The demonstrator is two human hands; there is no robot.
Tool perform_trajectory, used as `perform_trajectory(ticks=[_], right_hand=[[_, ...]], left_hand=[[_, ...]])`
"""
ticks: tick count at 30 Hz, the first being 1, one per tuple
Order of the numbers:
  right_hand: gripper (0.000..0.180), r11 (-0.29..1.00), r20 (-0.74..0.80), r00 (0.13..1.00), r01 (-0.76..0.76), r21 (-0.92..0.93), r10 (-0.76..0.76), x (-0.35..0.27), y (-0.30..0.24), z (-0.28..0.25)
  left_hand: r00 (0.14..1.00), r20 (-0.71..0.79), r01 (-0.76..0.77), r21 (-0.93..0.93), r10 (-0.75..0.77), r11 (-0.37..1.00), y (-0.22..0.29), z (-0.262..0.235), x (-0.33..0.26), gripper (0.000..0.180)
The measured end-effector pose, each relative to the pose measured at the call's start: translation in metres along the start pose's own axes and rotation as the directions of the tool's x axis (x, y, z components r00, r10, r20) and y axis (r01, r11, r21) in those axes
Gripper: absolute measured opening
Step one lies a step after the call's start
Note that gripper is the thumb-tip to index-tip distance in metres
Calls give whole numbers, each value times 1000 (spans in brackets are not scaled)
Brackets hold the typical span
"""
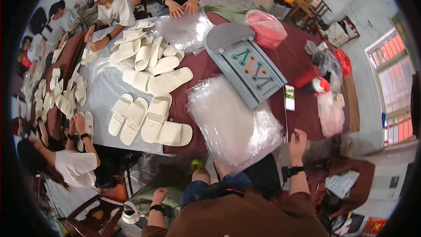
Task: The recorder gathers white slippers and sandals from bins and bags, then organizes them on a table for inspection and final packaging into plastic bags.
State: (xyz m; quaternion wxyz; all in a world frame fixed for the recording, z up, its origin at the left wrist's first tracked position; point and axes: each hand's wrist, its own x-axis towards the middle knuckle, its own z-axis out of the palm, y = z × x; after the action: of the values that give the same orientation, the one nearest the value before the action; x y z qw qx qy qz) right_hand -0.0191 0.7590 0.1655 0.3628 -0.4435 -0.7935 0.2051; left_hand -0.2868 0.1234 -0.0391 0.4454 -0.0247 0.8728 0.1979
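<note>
My left hand (159, 195) hangs low beside my lap, below the table edge, its fingers curled in and nothing showing in them. At the table's front edge on the right, my right hand (298, 143) is raised, with loosely bent fingers apart and no object between them. Nearest to it are a stack of clear plastic bags (237, 127), which overhangs the front edge, and a phone (290, 98) lying farther back. Two pairs of cream slippers, one pair (131, 116) beside the other (163, 125), lie at the front left. Behind them is a pile of slippers (151, 55).
A grey box-like board (258, 68) rests partly on the bags. Pink bags (266, 28), a red cup (307, 77) and more plastic bags (330, 113) stand on the right. Co-workers handle slippers at the left; another person's hands (183, 7) rest on clear film (182, 30) across the table.
</note>
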Motion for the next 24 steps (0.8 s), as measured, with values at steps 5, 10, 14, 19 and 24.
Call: perform_trajectory(ticks=[5,10,14,19,24], right_hand=[[16,990,25,990,140,-33,-139,69,58,39],[14,945,95,946,318,-82,-310,105,74,62],[16,817,176,798,557,151,-576,108,90,88],[25,644,112,645,700,310,-756,94,86,62],[10,586,20,609,753,298,-793,51,99,-16]], left_hand=[[999,-3,46,-145,-47,988,44,85,46,42],[988,126,-82,-58,89,995,111,181,86,40],[966,-26,-258,-66,257,964,92,276,117,44],[872,-168,-474,-50,460,879,102,327,122,36],[944,-74,-322,-17,320,947,73,332,57,35]])
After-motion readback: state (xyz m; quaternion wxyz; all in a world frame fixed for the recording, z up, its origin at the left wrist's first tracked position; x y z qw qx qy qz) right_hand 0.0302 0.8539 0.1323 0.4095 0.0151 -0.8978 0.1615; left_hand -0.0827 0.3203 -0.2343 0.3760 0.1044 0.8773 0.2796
